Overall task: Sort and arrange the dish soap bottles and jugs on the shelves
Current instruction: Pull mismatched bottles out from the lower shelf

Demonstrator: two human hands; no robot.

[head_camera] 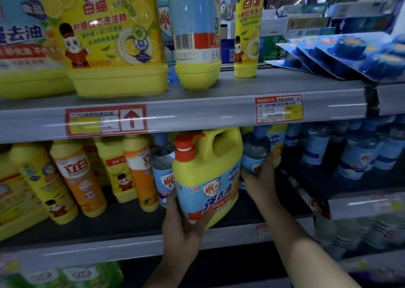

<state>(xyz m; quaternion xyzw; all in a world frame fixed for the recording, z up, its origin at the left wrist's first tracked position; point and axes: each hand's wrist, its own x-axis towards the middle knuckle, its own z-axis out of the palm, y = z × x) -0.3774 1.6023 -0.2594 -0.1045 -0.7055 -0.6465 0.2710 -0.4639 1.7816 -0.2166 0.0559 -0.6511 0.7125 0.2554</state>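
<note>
Grips a yellow plastic jug (210, 169), red pump top and blue label, from below with the left hand (182, 226): thumb across the front of the label, fingers wrapped round the jug's lower left side. Holds it slightly tilted at the front of the dark middle shelf (131, 219), handle just under the grey price rail (197, 114) of the grey metal upper shelf (274, 83). Cannot tell whether the base touches the shelf board.

Clasps a clear plastic bottle (255, 149), blue cap and blue label, in the right hand (259, 178), fingers curled round its lower body. Holds it upright, just beside the jug's right side and a little further back on the same shelf.

Left of the jug on the middle shelf: slim yellow bottles with orange labels (81, 178), leaning, and another clear blue-labelled bottle (162, 167) just behind the pump. To the right: a row of clear blue-capped bottles (355, 156), blurred and in shadow.

On the upper shelf: a wide yellow jug with a lemon-print label (109, 35), a yellow-based bottle turned barcode outward (197, 35), a slim yellow tube-shaped bottle (248, 31), and blue blister packs (350, 55) lying overlapped at the right end.
</note>
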